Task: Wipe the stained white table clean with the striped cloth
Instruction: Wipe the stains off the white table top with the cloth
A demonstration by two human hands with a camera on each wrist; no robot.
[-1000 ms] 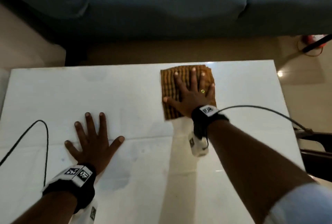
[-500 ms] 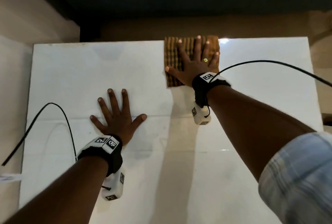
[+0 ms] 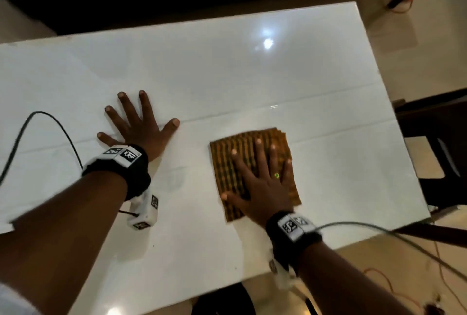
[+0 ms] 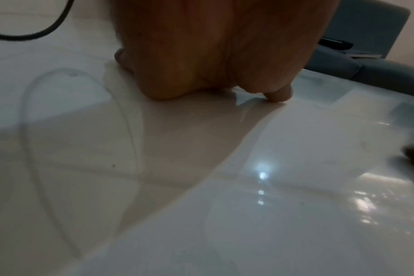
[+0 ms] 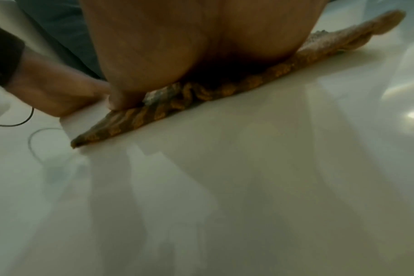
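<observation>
Currently our right hand (image 3: pixel 262 183) presses flat, fingers spread, on the cloth (image 3: pixel 227 160) at the table's (image 3: pixel 227 61) near-right; left hand (image 3: pixel 141 127) lies flat, empty. Risk: uneven pressure bunches the cloth, leaving streaks.

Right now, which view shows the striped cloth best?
The head view: the striped cloth shows nearly whole, lying on the table under the flat right hand. The right wrist view shows only its near edge; the left wrist view shows none.

right hand (image 3: pixel 262 183) flat on striped cloth (image 3: pixel 227 163), white table (image 3: pixel 227 61)
</observation>
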